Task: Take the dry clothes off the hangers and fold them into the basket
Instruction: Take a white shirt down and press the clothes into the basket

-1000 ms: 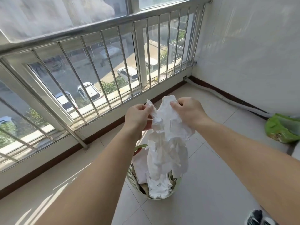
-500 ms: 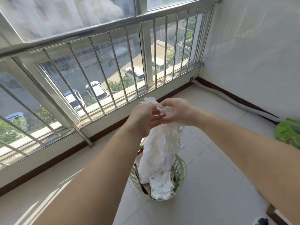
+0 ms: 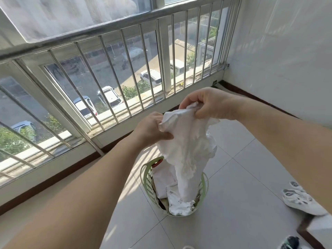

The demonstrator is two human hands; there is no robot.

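Hanging crumpled white cloth (image 3: 186, 146), slotted round basket (image 3: 146, 178)

Single head-worn view, forward and down, close over the hands (image 3: 179, 119), toward basket (image 3: 146, 178) and railing (image 3: 125, 42).

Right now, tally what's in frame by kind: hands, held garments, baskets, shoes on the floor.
Hands: 2, left hand and right hand
Held garment: 1, white garment
Basket: 1, green basket
Shoes: 2, white shoe and dark shoe, partly cut off
Total: 6
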